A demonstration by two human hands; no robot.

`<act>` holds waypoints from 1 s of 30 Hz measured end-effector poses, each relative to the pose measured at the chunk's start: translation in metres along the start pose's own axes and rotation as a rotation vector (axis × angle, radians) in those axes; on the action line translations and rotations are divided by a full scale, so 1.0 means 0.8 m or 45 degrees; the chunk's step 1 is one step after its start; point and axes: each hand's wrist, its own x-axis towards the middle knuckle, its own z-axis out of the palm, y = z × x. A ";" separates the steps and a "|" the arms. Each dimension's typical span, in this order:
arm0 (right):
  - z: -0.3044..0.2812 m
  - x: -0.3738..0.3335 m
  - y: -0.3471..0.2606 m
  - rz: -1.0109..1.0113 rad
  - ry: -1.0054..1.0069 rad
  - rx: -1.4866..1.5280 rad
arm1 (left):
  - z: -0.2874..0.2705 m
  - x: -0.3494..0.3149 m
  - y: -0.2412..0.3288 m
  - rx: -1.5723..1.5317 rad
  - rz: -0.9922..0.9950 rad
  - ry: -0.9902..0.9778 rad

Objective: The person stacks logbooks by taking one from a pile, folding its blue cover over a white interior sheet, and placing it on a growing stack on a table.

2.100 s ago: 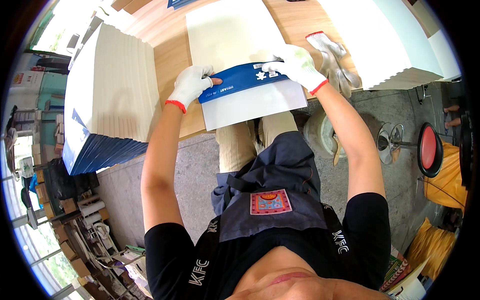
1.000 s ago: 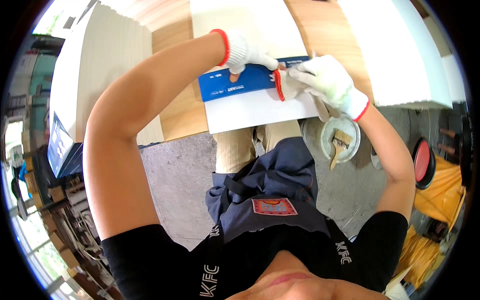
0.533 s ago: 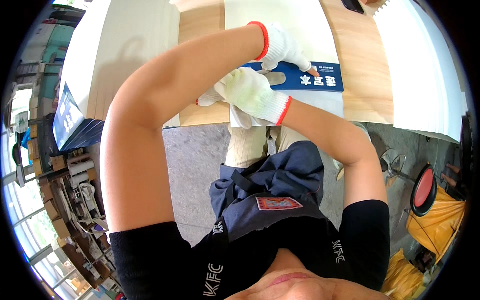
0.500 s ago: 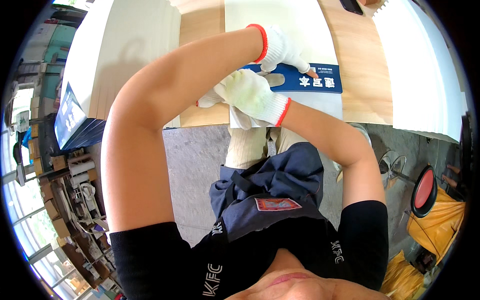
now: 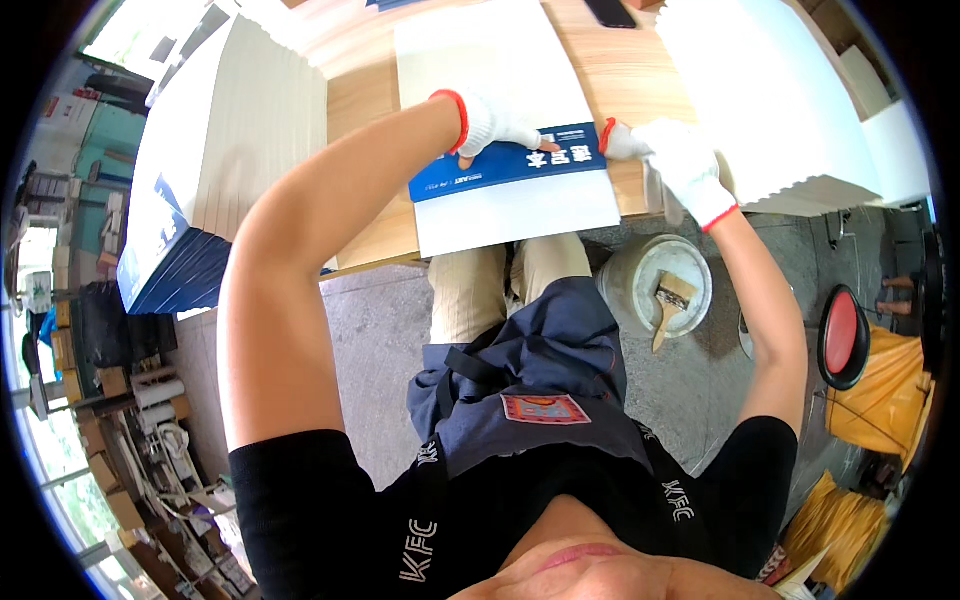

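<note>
A white paper pad or sheet (image 5: 515, 222) lies on the wooden table in front of me, crossed by a dark blue band (image 5: 500, 172) with white print. My left hand (image 5: 492, 128), in a white knit glove with a red cuff, rests on that band. Its thumb and a fingertip poke out bare and spread apart on the blue. Just right of the band's end is my right hand (image 5: 685, 165), also gloved and curled. It grips a bunched white glove (image 5: 625, 143), whose red edge sticks out toward the band; the fingertips are partly hidden.
Tall stacks of white-paged pads stand left (image 5: 265, 120) and right (image 5: 765, 100), the left ones with blue covers (image 5: 175, 265). A black phone (image 5: 610, 12) lies at the far edge. Below the table's front edge (image 5: 375, 262), a bucket (image 5: 650, 310) carries a flat brush (image 5: 671, 300).
My right hand has moved from the band's left end, beneath my left arm, out past its right end, still gripping the bunched glove. My left hand stays on the band.
</note>
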 end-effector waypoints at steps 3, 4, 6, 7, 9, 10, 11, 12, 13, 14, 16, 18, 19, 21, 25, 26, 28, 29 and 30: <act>-0.044 0.016 -0.021 0.056 0.072 0.151 | 0.015 -0.011 0.026 -0.170 -0.251 0.234; -0.057 0.024 -0.038 0.010 0.140 0.257 | 0.040 -0.009 0.040 -0.005 -0.198 0.434; -0.060 0.030 -0.062 -0.153 -0.127 0.407 | 0.071 -0.013 0.078 0.220 -0.171 0.904; -0.015 0.023 -0.051 -0.175 -0.173 0.446 | 0.071 -0.026 0.102 -0.216 -0.107 1.004; 0.001 0.027 -0.065 -0.125 -0.163 0.429 | 0.108 -0.059 0.143 -1.400 -0.021 1.123; 0.003 0.028 -0.065 -0.111 -0.190 0.485 | 0.128 -0.065 0.155 -2.146 0.030 1.128; -0.001 0.026 -0.064 -0.101 -0.222 0.515 | 0.132 -0.070 0.155 -2.702 -0.159 1.210; -0.006 0.024 -0.063 -0.090 -0.253 0.545 | 0.136 -0.076 0.150 -3.257 -0.382 1.254; -0.010 0.023 -0.061 -0.078 -0.285 0.575 | 0.139 -0.080 0.145 -3.806 -0.647 1.250; -0.008 0.020 -0.056 -0.085 -0.274 0.576 | 0.137 -0.086 0.142 -3.870 -0.569 1.279; -0.001 0.014 -0.044 -0.095 -0.252 0.575 | 0.128 -0.093 0.136 -3.996 -0.401 1.327; 0.000 0.020 -0.052 -0.085 -0.253 0.682 | 0.145 -0.084 0.136 -3.974 -0.344 1.521; -0.001 0.023 -0.054 -0.078 -0.251 0.733 | 0.164 -0.076 0.136 -3.979 -0.291 1.596; 0.000 0.020 -0.050 -0.061 -0.251 0.748 | 0.151 -0.080 0.149 -3.961 -0.329 1.740; 0.001 0.022 -0.044 -0.036 -0.254 0.847 | 0.143 -0.090 0.142 -4.095 -0.414 1.667; -0.002 0.025 -0.043 -0.026 -0.271 0.892 | 0.137 -0.093 0.137 -4.105 -0.509 1.648; -0.003 0.031 -0.043 -0.024 -0.272 0.905 | 0.142 -0.090 0.123 -4.145 -0.605 1.618; -0.003 0.033 -0.041 -0.013 -0.279 0.947 | 0.159 -0.079 0.114 -4.174 -0.599 1.605; -0.003 0.037 -0.042 0.004 -0.285 0.991 | 0.163 -0.075 0.106 -4.201 -0.594 1.586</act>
